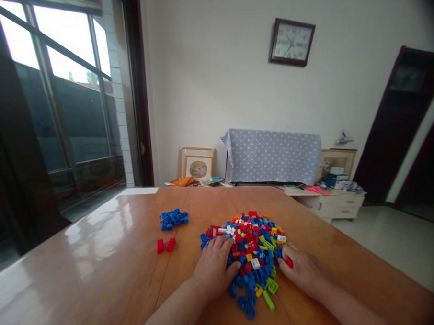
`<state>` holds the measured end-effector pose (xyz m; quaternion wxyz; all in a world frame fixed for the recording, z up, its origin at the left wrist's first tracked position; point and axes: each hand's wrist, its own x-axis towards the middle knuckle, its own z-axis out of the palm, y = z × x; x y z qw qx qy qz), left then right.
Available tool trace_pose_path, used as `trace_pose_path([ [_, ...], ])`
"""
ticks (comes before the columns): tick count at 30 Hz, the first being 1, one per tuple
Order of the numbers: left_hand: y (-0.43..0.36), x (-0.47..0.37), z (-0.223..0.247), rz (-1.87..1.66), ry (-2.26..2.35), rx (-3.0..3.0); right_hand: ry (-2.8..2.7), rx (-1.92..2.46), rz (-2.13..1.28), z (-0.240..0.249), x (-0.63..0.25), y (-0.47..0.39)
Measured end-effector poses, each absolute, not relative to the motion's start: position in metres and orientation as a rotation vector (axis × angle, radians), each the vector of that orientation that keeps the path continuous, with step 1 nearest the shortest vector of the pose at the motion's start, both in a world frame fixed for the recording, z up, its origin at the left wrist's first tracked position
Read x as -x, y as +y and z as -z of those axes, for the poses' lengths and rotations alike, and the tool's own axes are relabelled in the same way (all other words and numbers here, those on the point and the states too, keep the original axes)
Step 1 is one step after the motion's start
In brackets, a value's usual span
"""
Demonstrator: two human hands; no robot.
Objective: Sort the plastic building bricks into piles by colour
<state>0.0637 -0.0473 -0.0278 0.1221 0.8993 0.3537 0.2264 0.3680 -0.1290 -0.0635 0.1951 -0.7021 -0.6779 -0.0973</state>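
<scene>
A heap of mixed toy building bricks [251, 242] in red, blue, white, orange, yellow and green lies on the wooden table [110, 282]. My left hand [216, 263] rests on the heap's left side, fingers stretched over the bricks and thumb apart; whether a brick is under its fingertips is hidden. At the right edge of the heap, my right hand [301, 269] is closed around a red brick [289, 261]. A blue brick [278, 252] lies by its fingertips. Blue wheel-like pieces [249, 305] and a long green brick [268, 300] spread toward me.
Left of the heap sit a cluster of blue bricks [174, 219] and two red bricks [165, 245]. A white sheet [139, 191] lies at the table's far left corner. Behind the table, a dotted cloth [274, 155] covers something on a low white cabinet [343, 207].
</scene>
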Motion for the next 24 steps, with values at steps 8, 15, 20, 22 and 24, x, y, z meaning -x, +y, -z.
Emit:
trace_pose_path([
  [8, -0.048, -0.063, 0.027, -0.653, 1.032, -2.625, -1.816, 1.956, 0.344, 0.072, -0.379, -0.121],
  [15, -0.049, -0.064, 0.026, -0.639, 1.044, -2.61, -1.606, 1.97, 0.194, 0.066, -0.382, -0.113],
  [20, -0.05, -0.063, 0.025, -0.651, 1.044, -2.6, -1.403, 1.829, 0.064, 0.035, -0.349, -0.087],
  [22, -0.051, -0.062, 0.024, -0.656, 1.036, -2.596, -1.366, 1.713, 0.005, 0.022, -0.328, -0.073],
  [24, -0.051, -0.062, 0.024, -0.664, 1.031, -2.591, -1.375, 1.604, -0.063, 0.011, -0.306, -0.059],
])
